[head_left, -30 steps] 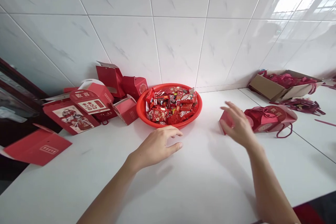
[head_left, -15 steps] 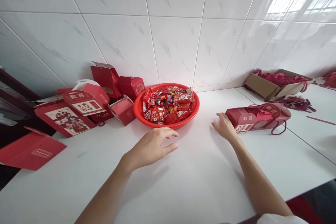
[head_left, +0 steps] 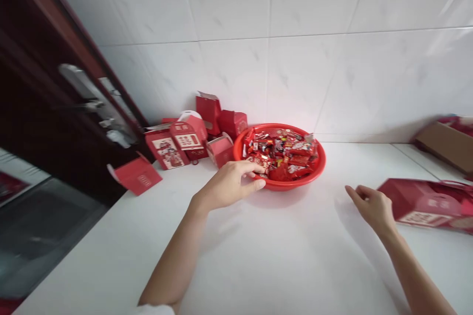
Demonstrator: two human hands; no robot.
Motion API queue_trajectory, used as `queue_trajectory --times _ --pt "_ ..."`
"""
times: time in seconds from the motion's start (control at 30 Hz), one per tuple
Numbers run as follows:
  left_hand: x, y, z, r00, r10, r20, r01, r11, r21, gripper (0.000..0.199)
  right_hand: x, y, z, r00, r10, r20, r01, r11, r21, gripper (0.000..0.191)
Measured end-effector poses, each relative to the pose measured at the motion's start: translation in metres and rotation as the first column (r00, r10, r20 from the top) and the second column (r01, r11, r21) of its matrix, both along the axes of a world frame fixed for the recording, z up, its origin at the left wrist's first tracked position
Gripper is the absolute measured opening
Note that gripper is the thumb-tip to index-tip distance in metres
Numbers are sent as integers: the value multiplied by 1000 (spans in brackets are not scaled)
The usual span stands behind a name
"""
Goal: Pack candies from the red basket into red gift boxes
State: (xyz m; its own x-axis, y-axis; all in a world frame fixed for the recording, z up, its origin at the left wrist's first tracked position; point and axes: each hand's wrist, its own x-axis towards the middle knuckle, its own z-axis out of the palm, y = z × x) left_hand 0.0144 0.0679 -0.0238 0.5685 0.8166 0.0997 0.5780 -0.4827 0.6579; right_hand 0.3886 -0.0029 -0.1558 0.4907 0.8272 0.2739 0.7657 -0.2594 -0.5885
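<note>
My left hand [head_left: 231,183] is open and holds nothing, thumb and fingers apart, at the front left rim of a red plastic basket [head_left: 286,186]. Red-wrapped sweets [head_left: 295,150] fill the basket. On the right, my right hand [head_left: 373,205] is over the white table, just left of a long red gift box [head_left: 421,202]. Its index finger and thumb are apart, the other fingers curled, with nothing in them. Whether it touches the box I cannot tell.
Several red cartons [head_left: 190,140] stand by the tiled wall, left of the basket. An open red carton [head_left: 138,177] lies near the table's left edge. A dark door [head_left: 44,83] with a metal handle is at far left. A cardboard box [head_left: 447,145] stands at far right.
The view has swung left, bringing the door into sight. My left hand has moved closer to the basket's front rim. The fingers of my right hand have curled in.
</note>
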Motion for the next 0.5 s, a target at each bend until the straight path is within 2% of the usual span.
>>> queue_trajectory --times 0.07,0.13,0.2,0.27,0.37,0.47,0.5 --pt "-18 7 7 991 106 78 -107 994 15 36 -12 -1 1 999 39 -32 -38 999 17 48" --pt "-43 15 13 954 240 178 -251 967 46 36 -24 -1 0 993 106 -51 -105 994 26 41" --pt "-73 23 17 856 419 302 -462 883 85 38 -33 -1 -1 982 180 -61 -179 984 23 36" --pt "-108 29 17 696 580 424 -677 727 117 33 -40 -1 -2 968 240 -65 -240 971 18 34" --pt "-163 34 8 374 739 560 -918 380 113 26 -46 0 -3 949 309 -68 -308 951 19 33" --pt "-211 35 -7 152 896 416 -985 105 136 34 -49 1 -3 933 351 -72 -352 936 10 32" --pt "-223 36 -12 111 939 326 -983 56 172 38 -49 2 -4 931 357 -71 -358 934 7 33"
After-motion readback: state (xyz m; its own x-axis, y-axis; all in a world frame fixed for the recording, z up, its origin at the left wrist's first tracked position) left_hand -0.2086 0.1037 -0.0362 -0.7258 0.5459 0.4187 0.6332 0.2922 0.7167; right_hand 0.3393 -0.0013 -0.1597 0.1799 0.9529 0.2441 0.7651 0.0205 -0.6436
